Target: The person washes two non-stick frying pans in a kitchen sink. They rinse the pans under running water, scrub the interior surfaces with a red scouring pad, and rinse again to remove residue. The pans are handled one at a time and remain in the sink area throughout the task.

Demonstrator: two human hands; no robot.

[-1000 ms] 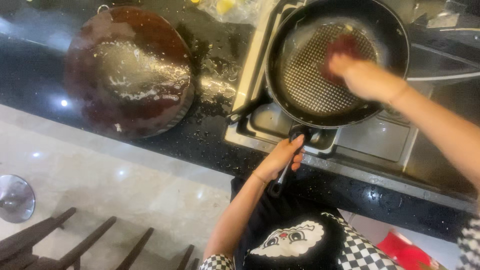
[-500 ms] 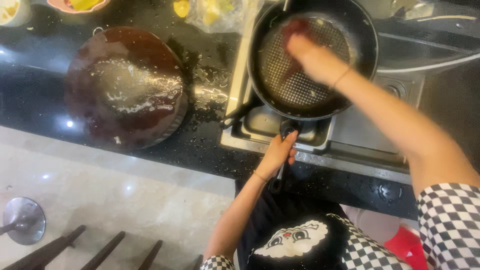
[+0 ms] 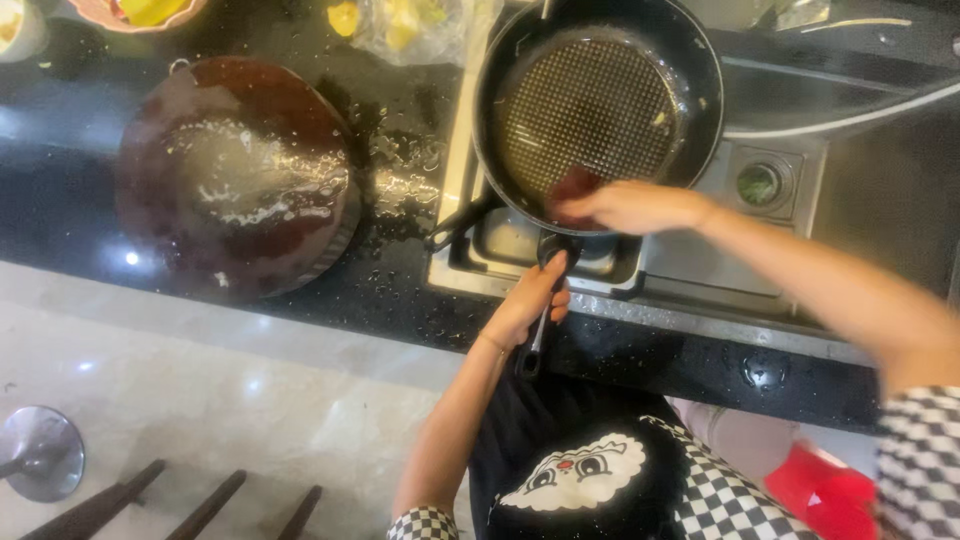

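Scrubbing is underway: your left hand grips the handle of the pan, held over the sink. Your right hand pinches a dark scourer at the pan's near rim. Specks remain on the far wall; judged partly clean.

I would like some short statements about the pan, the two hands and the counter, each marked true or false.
1. The left hand grips the handle of the black frying pan. True.
2. The right hand rests on the round brown lid. False: it presses a dark scrubber against the pan's inner edge.
3. The pan is held over the steel sink. True.
4. The brown lid lies to the right of the sink. False: it lies to the left, on the dark counter.
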